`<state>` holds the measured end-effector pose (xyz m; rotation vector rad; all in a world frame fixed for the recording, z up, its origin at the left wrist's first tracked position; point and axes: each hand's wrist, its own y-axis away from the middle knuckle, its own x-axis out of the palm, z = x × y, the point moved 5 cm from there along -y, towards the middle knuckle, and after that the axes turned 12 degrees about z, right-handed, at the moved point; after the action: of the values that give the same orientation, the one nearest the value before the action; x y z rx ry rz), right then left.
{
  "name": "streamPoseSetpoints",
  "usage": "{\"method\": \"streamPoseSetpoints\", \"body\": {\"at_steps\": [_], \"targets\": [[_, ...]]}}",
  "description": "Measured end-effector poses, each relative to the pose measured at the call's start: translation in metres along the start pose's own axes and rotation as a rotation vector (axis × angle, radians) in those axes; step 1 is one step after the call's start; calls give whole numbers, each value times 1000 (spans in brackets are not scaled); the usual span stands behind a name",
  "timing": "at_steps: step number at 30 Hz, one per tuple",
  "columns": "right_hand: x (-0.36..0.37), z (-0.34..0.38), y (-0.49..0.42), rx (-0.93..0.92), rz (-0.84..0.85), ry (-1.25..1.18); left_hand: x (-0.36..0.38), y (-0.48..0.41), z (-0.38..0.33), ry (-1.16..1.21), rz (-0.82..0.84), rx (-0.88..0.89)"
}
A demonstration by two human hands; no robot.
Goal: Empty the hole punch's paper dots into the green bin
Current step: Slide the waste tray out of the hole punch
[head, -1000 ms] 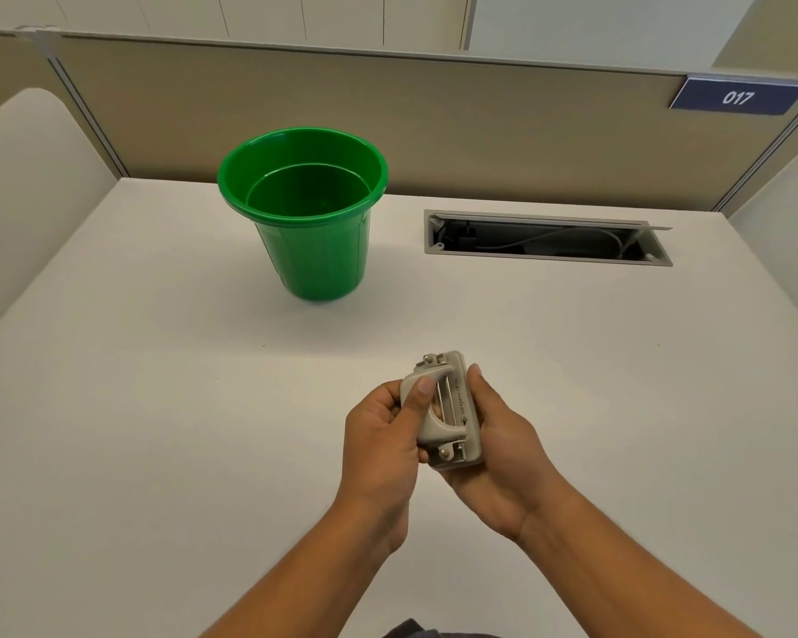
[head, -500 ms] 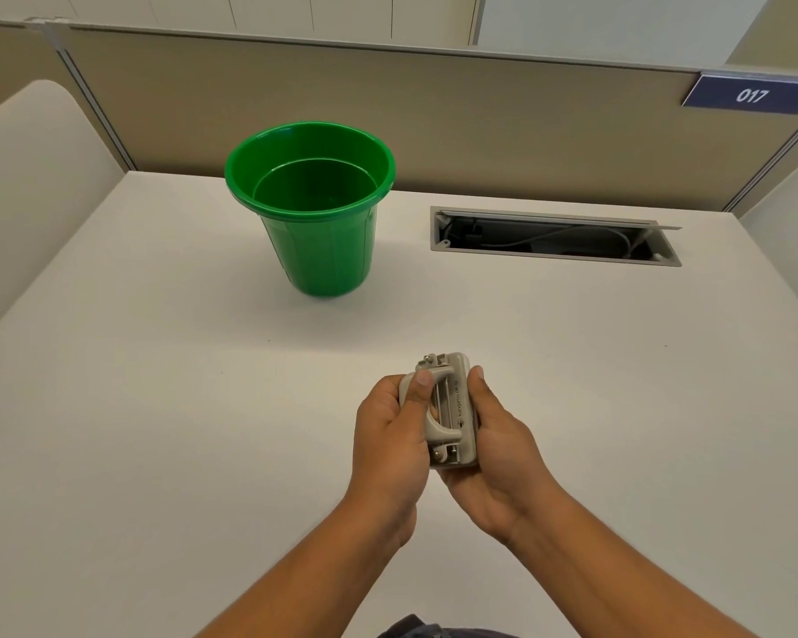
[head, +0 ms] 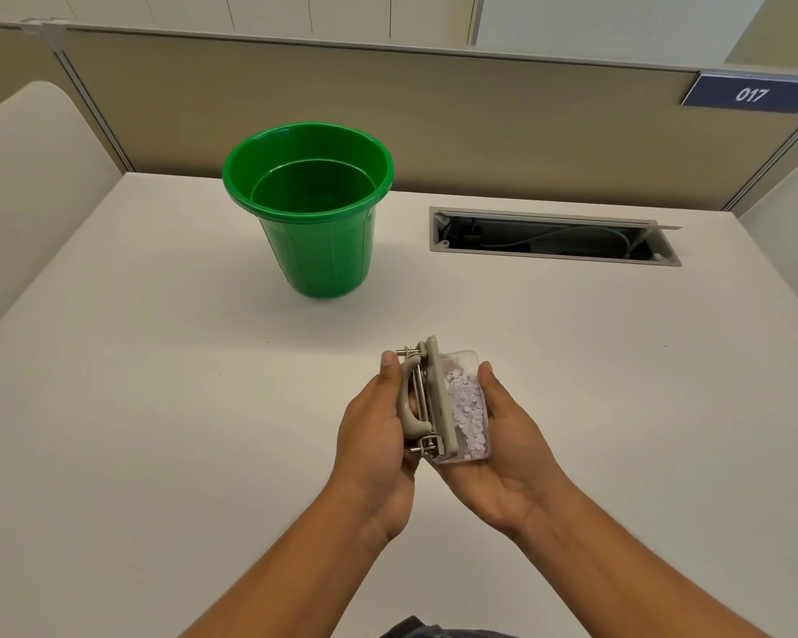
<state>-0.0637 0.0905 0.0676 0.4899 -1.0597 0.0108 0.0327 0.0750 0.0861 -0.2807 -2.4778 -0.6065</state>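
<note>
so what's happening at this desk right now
A person holds a small grey metal hole punch in both hands above the white desk. Its clear plastic tray is swung open and full of pale paper dots. The round green plastic bin stands upright farther back; nothing has been tipped in yet.

Hole punch held open over the desk

We are gripping the hole punch [head: 427, 402] in our left hand [head: 378, 430], our right hand [head: 503, 448] cradling its clear tray [head: 468, 407] of paper dots [head: 467, 414]; the green bin [head: 312, 209] is standing well apart
</note>
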Motion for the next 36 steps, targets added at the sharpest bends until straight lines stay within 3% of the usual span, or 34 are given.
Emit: {"method": "streamPoseSetpoints", "body": {"at_steps": [9, 14, 29, 36], "targets": [[2, -1, 2, 41, 1, -148, -11, -7, 5, 369, 42, -99], [0, 0, 1, 48, -5, -116, -14, -9, 6, 542, 86, -172], [4, 1, -21, 53, -24, -123, -45, -31, 9, 616, -4, -217], [46, 42, -53, 19, 23, -28, -42, -54, -15, 652, 6, -195]]}}
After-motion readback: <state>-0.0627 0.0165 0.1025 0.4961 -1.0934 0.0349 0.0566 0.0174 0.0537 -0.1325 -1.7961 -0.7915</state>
